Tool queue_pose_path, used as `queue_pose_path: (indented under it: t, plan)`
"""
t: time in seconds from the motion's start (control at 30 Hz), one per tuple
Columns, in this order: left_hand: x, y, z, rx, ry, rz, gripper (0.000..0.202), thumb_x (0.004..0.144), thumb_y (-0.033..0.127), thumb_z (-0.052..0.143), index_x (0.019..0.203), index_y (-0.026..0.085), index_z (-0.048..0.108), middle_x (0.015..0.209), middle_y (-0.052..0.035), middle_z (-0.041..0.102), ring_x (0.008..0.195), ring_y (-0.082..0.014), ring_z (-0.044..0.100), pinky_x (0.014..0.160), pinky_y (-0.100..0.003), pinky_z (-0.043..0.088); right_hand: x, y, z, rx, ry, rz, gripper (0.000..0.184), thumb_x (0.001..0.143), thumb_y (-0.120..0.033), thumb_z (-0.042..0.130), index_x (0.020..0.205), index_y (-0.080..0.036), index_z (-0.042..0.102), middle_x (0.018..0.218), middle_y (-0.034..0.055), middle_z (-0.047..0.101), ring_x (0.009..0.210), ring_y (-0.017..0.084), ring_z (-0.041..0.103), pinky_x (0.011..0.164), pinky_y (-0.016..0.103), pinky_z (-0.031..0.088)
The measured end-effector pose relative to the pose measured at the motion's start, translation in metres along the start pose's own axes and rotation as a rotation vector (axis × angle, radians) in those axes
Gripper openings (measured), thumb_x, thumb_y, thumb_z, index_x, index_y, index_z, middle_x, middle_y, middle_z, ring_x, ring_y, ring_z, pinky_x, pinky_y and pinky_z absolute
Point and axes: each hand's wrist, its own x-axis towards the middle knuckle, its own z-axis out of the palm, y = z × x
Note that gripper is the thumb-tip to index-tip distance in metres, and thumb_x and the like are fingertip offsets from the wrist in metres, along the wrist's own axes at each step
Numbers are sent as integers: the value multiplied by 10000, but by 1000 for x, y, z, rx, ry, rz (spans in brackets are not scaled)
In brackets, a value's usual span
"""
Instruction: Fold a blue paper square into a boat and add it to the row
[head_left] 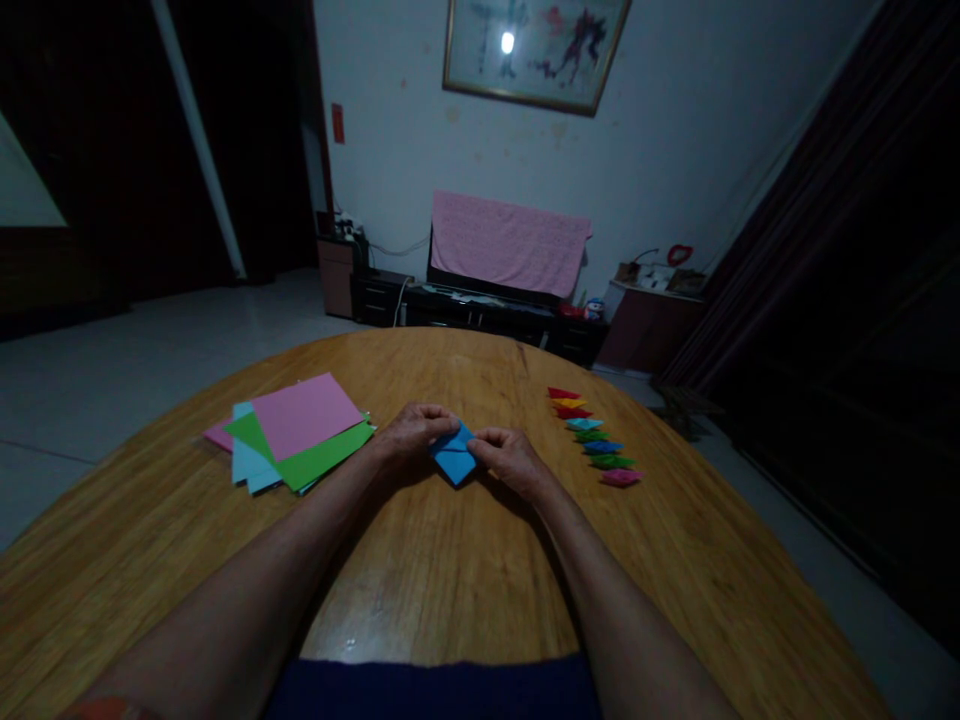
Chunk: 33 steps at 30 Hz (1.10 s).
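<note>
A small folded blue paper (pixel 455 466) is held between my two hands just above the middle of the wooden table. It shows as a diamond with a dark slit across it. My left hand (pixel 414 432) pinches its upper left edge between thumb and fingers. On the opposite side, my right hand (pixel 511 458) grips the right corner, with thumb and forefinger pressed together. Parts of the paper's edges are hidden under the fingertips.
Left of my hands lies a loose stack of coloured paper sheets (pixel 304 415), pink on top, with green and light blue below. To the right, several small folded paper pieces (pixel 589 437) form a slanting row. The round wooden table (pixel 442 585) curves away towards a low black cabinet (pixel 480 315).
</note>
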Motion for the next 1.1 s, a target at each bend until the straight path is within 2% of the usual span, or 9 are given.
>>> queue_pose_path:
  t: [0.17,0.33,0.57,0.83,1.1]
  plan:
    - [-1,-1,0,-55,-32,-44,164,598,199,758,684,138,632,571,-6,576,479,-103,515,492,-246,413,2,3,-2,21,28,29,224,660,-367,689,646,-146,660,521,-20,527,463,75,401,454,215,290]
    - [-3,-3,1,-155,-97,-110,303,561,110,773,831,146,640,702,-44,645,573,-144,597,596,-309,500,3,4,-2,106,77,47,243,643,-375,718,677,-142,664,554,-9,564,473,83,442,470,224,320]
    - [3,-12,-1,-160,-104,-60,340,564,86,749,880,151,643,727,-51,640,597,-155,603,586,-309,495,1,-1,-1,148,102,52,213,641,-354,718,652,-153,649,566,-8,578,497,95,471,483,228,354]
    - [2,-10,1,-143,-95,-32,280,559,88,731,819,132,635,658,-35,619,539,-145,581,541,-290,469,3,5,-1,131,76,47,233,661,-361,696,725,-138,675,609,6,599,515,97,492,501,229,363]
    - [5,-13,-3,-136,-180,-32,388,556,110,764,916,133,621,771,-41,643,645,-163,615,674,-338,491,1,1,2,172,77,55,232,648,-364,701,705,-143,659,587,-8,585,508,98,497,499,226,376]
